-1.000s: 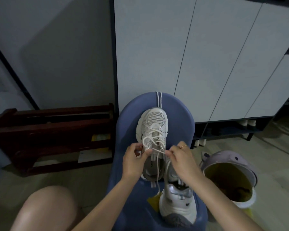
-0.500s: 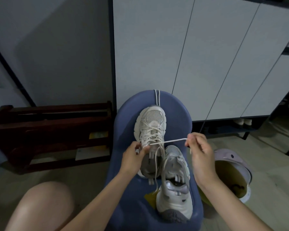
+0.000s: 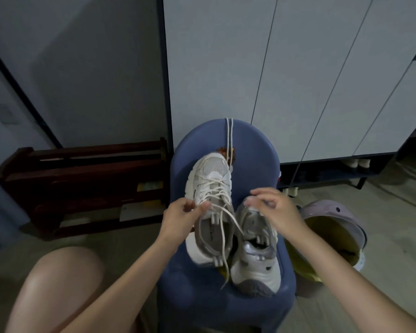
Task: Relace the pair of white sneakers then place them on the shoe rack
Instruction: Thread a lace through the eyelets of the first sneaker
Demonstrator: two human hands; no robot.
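Two white sneakers lie on a blue stool (image 3: 252, 150). The left sneaker (image 3: 210, 188) points away from me and is partly laced with a white shoelace (image 3: 226, 216), whose loose ends trail down toward me. My left hand (image 3: 179, 218) pinches the shoelace at the sneaker's upper eyelets. The second sneaker (image 3: 256, 258), which has a silver-grey heel, lies beside the first on the right. Above its toe hovers my right hand (image 3: 275, 210), blurred, its fingers loosely curled and nothing seen in them. A spare lace (image 3: 228, 138) hangs over the stool's far edge.
The dark wooden shoe rack (image 3: 82, 179) stands on the floor to the left, against the wall. A purple bin (image 3: 332, 210) with a yellow liner sits right of the stool. White cabinet doors (image 3: 286, 68) rise behind. My bare knee (image 3: 63, 284) is at lower left.
My right hand had pulled the lace taut to the right. It has come back toward the shoes and the lace now lies slack. My left hand keeps its pinch.
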